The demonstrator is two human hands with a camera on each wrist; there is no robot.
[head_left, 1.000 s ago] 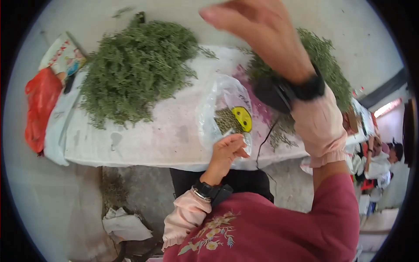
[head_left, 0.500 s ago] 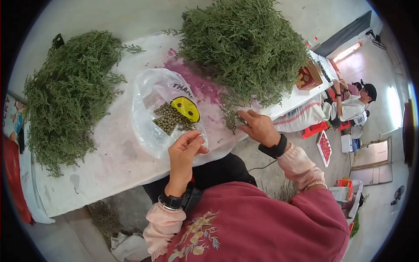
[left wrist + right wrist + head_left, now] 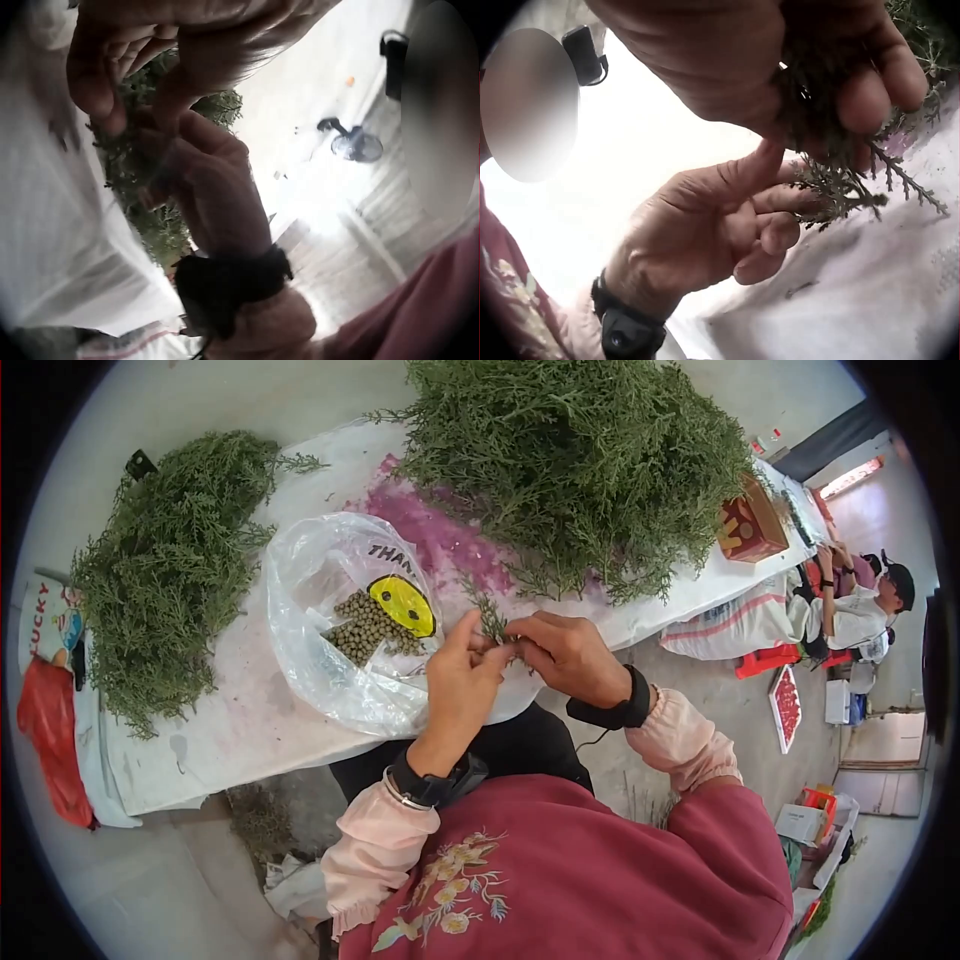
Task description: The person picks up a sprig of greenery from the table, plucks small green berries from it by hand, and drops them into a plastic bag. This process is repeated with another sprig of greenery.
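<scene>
A small green sprig [image 3: 488,618] is between the two hands above the table's front edge. My right hand [image 3: 575,660] pinches it, and the right wrist view shows the sprig [image 3: 829,187] under those curled fingers. My left hand [image 3: 462,690] meets it from the left, thumb and fingers at the sprig's lower end. Left of the hands lies a clear plastic bag [image 3: 300,650] with a yellow smiley print, spread open, with small round green-brown cones [image 3: 365,630] in it. Beyond the right hand is a large heap of green branches [image 3: 580,470].
Another heap of branches [image 3: 175,570] lies at the table's left, beside a red bag [image 3: 55,740]. A red box [image 3: 752,525] stands at the right end of the white-covered table [image 3: 240,750]. Farther right, a person in white [image 3: 862,605] sits near white sacks.
My right hand has come from beyond the table to the front edge and joined my left hand at a sprig. The head view has shifted right, then slightly back.
</scene>
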